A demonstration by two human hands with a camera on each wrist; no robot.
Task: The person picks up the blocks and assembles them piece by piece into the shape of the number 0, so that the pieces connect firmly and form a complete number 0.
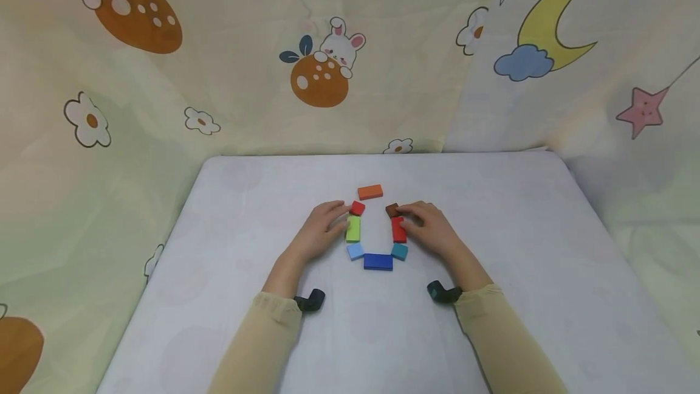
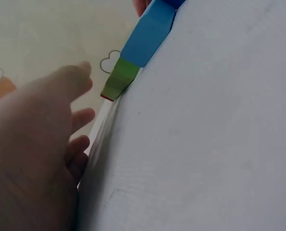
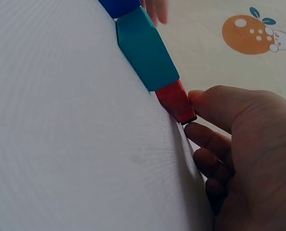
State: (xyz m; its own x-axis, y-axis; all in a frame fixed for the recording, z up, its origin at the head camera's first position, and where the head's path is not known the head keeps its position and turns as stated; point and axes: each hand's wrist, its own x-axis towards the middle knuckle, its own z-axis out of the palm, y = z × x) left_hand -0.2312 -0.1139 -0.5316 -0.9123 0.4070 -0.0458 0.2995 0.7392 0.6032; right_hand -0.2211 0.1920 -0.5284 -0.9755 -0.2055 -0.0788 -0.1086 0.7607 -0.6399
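Small coloured blocks form a ring on the table. My left hand lies on the ring's left side, fingertips at a small red block and thumb beside a light green block; in the left wrist view its fingers are loosely bent with nothing held. My right hand is on the other side. Its index finger touches a brown block, and the thumb rests against a longer red block. In the right wrist view that thumb meets the end of the red block; the brown block is mostly hidden there.
An orange block sits at the far side of the ring, apart from its neighbours. Nearer are a light blue block, a dark blue block and a teal block. A printed cloth hangs behind the white-covered table.
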